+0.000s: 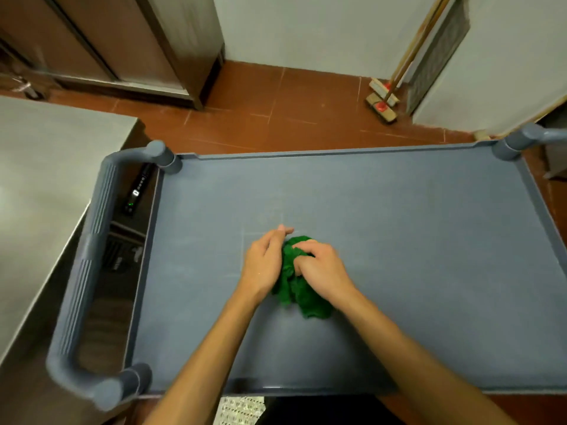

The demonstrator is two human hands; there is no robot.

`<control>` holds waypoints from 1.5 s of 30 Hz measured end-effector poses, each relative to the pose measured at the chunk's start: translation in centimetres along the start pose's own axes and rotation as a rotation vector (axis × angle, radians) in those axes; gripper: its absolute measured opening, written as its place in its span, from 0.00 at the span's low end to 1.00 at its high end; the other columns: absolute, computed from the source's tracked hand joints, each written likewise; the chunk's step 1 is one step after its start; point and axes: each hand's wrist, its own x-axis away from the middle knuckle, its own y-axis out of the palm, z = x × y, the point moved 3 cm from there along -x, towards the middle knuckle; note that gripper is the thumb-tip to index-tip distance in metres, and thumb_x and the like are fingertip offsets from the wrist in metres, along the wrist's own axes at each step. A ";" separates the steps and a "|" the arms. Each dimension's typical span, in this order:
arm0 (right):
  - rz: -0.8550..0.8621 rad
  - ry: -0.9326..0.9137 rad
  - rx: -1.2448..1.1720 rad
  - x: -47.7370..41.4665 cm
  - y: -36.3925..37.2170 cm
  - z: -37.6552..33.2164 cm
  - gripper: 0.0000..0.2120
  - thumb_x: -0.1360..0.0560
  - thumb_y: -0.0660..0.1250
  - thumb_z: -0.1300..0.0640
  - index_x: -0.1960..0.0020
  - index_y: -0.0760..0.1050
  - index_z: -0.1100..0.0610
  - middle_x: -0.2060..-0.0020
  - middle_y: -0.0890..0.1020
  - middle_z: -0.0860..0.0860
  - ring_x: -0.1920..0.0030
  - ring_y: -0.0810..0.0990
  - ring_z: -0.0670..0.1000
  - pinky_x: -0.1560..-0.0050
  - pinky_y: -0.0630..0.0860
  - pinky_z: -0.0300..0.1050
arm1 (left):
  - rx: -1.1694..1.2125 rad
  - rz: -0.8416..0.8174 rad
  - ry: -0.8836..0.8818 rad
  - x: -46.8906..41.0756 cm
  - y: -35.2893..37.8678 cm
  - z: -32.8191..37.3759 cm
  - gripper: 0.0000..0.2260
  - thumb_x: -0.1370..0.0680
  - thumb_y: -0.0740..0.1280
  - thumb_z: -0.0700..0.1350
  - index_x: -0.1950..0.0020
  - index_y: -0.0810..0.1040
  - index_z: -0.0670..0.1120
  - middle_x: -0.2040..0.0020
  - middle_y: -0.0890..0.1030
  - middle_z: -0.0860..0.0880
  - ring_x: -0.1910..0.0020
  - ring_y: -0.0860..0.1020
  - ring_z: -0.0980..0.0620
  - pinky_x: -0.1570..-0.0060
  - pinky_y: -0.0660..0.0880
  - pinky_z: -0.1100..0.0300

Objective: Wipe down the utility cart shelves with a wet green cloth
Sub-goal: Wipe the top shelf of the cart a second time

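The grey-blue utility cart's top shelf [399, 228] fills the middle of the view. A crumpled green cloth [299, 289] lies near its centre. My left hand [264, 262] is on the cloth's left side, fingers pointing away and bent against the fabric. My right hand [322, 268] lies on top of the cloth with fingers curled into it. Both hands hold the bunched cloth against the shelf. Part of the cloth is hidden under my hands.
The cart's push handle [82, 271] curves along the left end, with corner posts [518, 142] at the far corners. A steel counter [46, 185] stands to the left. Brooms [383, 102] lean against the white wall beyond, over red floor tiles [260, 102].
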 end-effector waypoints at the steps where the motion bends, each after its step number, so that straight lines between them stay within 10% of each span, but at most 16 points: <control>1: -0.029 0.047 -0.052 0.8 0.7 -0.6 0.07 0.43 0.60 0.57 0.72 0.75 0.47 0.73 0.77 0.42 0.66 0.75 0.47 0.62 0.70 0.43 | 0.054 0.014 -0.036 1.2 -0.7 -0.2 0.16 0.16 0.59 0.52 0.43 0.84 0.47 0.46 0.85 0.50 0.45 0.81 0.55 0.44 0.75 0.65; 5: -0.103 0.090 -0.204 4.5 3.4 -2.6 0.09 0.46 0.61 0.59 0.68 0.77 0.57 0.74 0.75 0.49 0.70 0.72 0.49 0.65 0.68 0.45 | 0.223 0.104 -0.092 5.7 -4.4 -0.9 0.16 0.15 0.59 0.48 0.43 0.84 0.42 0.50 0.85 0.46 0.54 0.83 0.56 0.50 0.78 0.67; 9: -0.145 0.068 -0.360 8.1 5.5 -4.7 0.17 0.47 0.61 0.60 0.61 0.77 0.66 0.67 0.78 0.55 0.64 0.74 0.54 0.62 0.70 0.47 | 0.369 0.111 -0.158 10.0 -8.4 -2.6 0.18 0.18 0.62 0.55 0.42 0.84 0.46 0.45 0.86 0.45 0.42 0.82 0.48 0.34 0.75 0.50; 19: -0.447 0.079 -0.793 17.1 12.1 -8.0 0.20 0.29 0.51 0.66 0.44 0.76 0.68 0.54 0.82 0.63 0.59 0.83 0.57 0.60 0.82 0.45 | 0.913 -0.060 -0.124 20.6 -13.4 -5.5 0.30 0.19 0.56 0.64 0.32 0.77 0.41 0.36 0.80 0.38 0.34 0.77 0.41 0.29 0.69 0.44; 27: -0.317 -0.163 -0.473 19.3 14.0 -5.3 0.13 0.35 0.64 0.61 0.53 0.82 0.59 0.57 0.82 0.57 0.52 0.79 0.56 0.43 0.75 0.61 | 0.901 0.124 -0.099 24.2 -13.8 -8.6 0.27 0.17 0.55 0.62 0.39 0.82 0.42 0.43 0.84 0.39 0.42 0.83 0.42 0.40 0.77 0.49; 36: -0.478 0.034 -0.428 22.7 14.6 0.9 0.09 0.23 0.67 0.62 0.44 0.80 0.62 0.49 0.86 0.56 0.46 0.84 0.54 0.44 0.79 0.49 | 0.743 0.407 -0.341 28.9 -12.7 -14.1 0.21 0.23 0.66 0.62 0.45 0.84 0.47 0.52 0.87 0.45 0.53 0.86 0.46 0.47 0.82 0.48; 45: -0.368 0.074 -0.431 27.0 9.2 7.1 0.10 0.19 0.63 0.60 0.41 0.81 0.55 0.47 0.85 0.52 0.46 0.84 0.51 0.42 0.80 0.50 | 0.779 0.040 -0.313 33.5 -6.4 -14.0 0.25 0.18 0.57 0.62 0.36 0.81 0.46 0.42 0.84 0.42 0.42 0.83 0.44 0.44 0.79 0.51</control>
